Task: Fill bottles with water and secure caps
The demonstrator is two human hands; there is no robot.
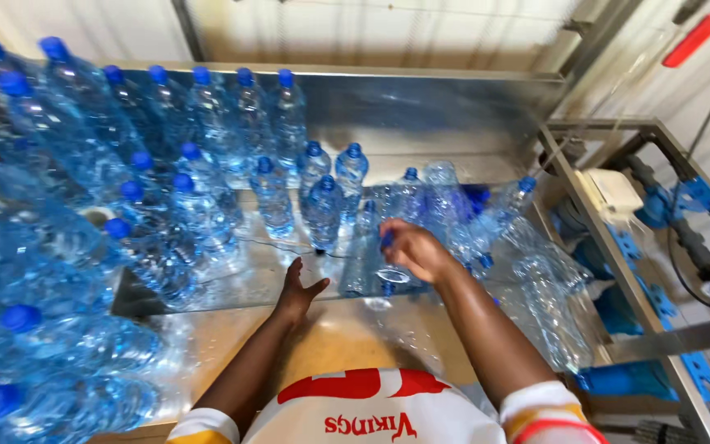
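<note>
With my right hand (pixel 415 249) gripping a capless bottle (pixel 369 255) and left hand (pixel 296 293) open, bumping the standing bottles (pixel 322 210) could topple them.

White shirt with red chest marking, yellow-and-red sleeve cuffs, apparently short-sleeved; forearms bare

Steel bench (pixel 421 111) bearing upright blue-capped water bottles (pixel 207 177) massed left of the fingers (pixel 396 234), with toppled empty bottles (pixel 536 288) lying just right of them
</note>
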